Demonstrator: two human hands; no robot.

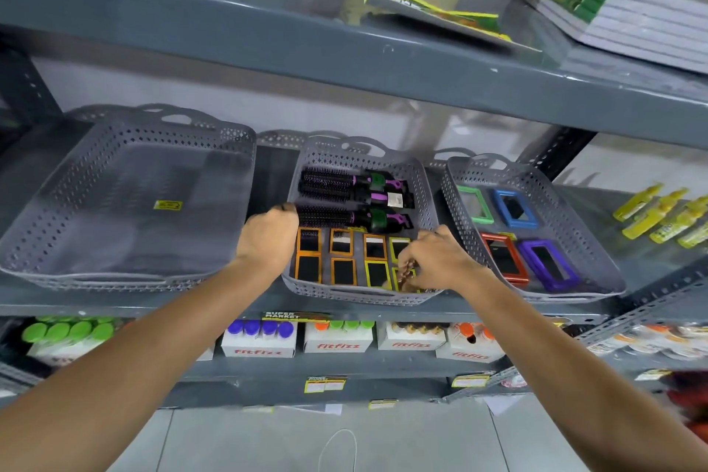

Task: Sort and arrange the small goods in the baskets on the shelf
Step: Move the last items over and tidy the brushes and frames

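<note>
Baskets, three in a row on the shelf [237, 305]. Left basket [126, 203] holds only a label. Middle basket [360, 222]: round brushes [344, 195] at 12 o'clock, long axes left-right; small framed mirrors [344, 255] in rows at 6 o'clock. Left hand [268, 234] curled over the basket's left rim, at 9 o'clock from the mirrors. Right hand [433, 261] nearer, fingers bunched over the rightmost yellow-framed mirror [400, 251]; pinch not clearly visible. Right basket [536, 226] holds larger mirrors.
</note>
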